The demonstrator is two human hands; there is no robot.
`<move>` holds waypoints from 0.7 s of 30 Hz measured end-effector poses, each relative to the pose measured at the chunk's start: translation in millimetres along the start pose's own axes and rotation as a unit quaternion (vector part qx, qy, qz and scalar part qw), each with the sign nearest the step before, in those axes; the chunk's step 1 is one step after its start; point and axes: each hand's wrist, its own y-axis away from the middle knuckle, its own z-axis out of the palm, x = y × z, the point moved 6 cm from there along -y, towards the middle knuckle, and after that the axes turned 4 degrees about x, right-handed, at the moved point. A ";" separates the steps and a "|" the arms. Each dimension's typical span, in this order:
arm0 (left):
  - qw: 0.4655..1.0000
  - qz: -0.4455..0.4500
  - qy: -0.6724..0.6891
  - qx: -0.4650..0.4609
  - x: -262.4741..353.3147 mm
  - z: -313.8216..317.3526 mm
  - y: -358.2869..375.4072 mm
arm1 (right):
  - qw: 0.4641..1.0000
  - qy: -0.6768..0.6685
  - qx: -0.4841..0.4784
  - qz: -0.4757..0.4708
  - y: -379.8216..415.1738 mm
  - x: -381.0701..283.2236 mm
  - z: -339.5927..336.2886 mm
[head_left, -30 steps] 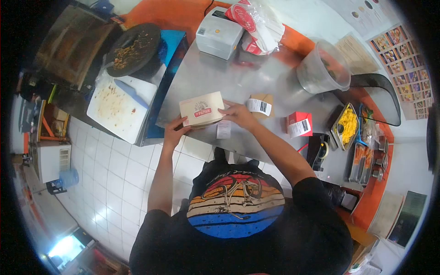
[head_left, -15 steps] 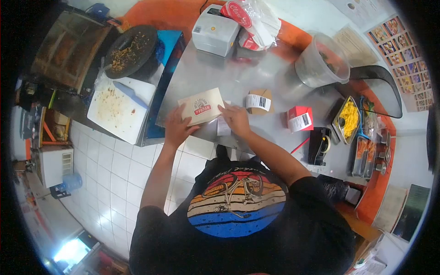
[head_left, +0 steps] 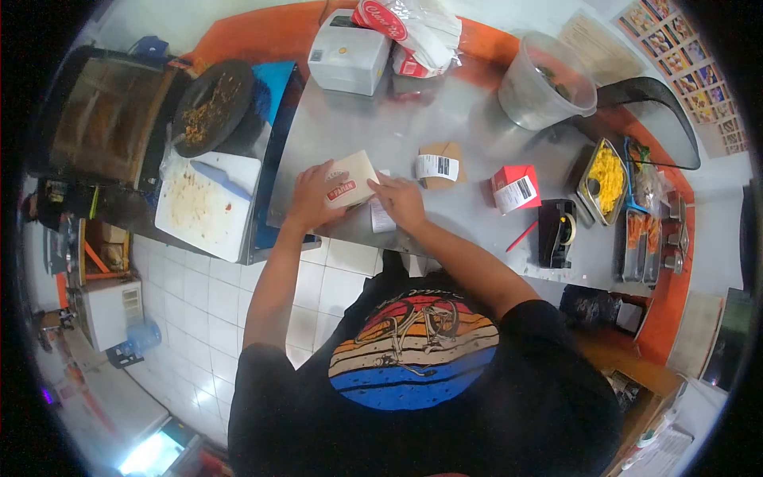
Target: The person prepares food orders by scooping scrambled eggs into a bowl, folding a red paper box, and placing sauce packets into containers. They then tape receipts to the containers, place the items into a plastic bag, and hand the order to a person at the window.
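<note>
A cream cardboard food box (head_left: 355, 176) with a printed logo and a red patch is between my hands over the near left part of the steel table. My left hand (head_left: 312, 199) grips its left side, thumb along the near edge. At the right edge, the fingers of my right hand (head_left: 400, 200) press against the box, partly bent. Beneath and beside the right hand lies a white printed slip (head_left: 382, 217), partly covered. A small brown box (head_left: 451, 153) with a white label (head_left: 437, 168) sits just beyond that hand.
To the right stand a red labelled box (head_left: 517, 189), a red pen (head_left: 522, 237), a black tape dispenser (head_left: 556, 234) and a tray of yellow food (head_left: 606, 191). A printer (head_left: 350, 56) and a clear bucket (head_left: 544, 87) are behind. A knife (head_left: 221, 180) rests on the white cutting board (head_left: 203, 211) at left.
The box has turned and tilted between my hands, its right side rising, and my left hand wraps further round it. The whole view has shifted slightly.
</note>
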 end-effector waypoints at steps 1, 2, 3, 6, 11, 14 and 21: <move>1.000 -0.010 -0.001 -0.004 1.0 0.8 -1.8 | 1.000 -0.008 0.007 0.000 0.2 1.1 1.2; 1.000 -0.009 -0.006 -0.006 2.0 1.8 -2.1 | 1.000 -0.017 0.014 0.001 1.3 2.8 1.7; 1.000 -0.008 -0.012 -0.008 2.8 3.0 -1.1 | 1.000 -0.016 0.012 -0.003 0.8 0.5 -1.3; 1.000 -0.009 -0.023 0.005 4.9 4.9 5.5 | 1.000 -0.012 0.004 -0.002 0.8 -4.7 -2.9; 0.997 0.056 -0.056 0.002 -13.0 15.4 22.4 | 0.998 0.059 0.018 -0.027 -5.5 -9.2 -5.9; 0.998 0.018 0.027 -0.047 -24.8 2.9 26.6 | 0.996 0.051 0.061 -0.051 -2.0 -3.9 -3.7; 0.999 -0.002 -0.008 -0.045 -32.2 7.1 34.9 | 0.999 0.040 -0.011 0.021 -3.4 6.2 7.2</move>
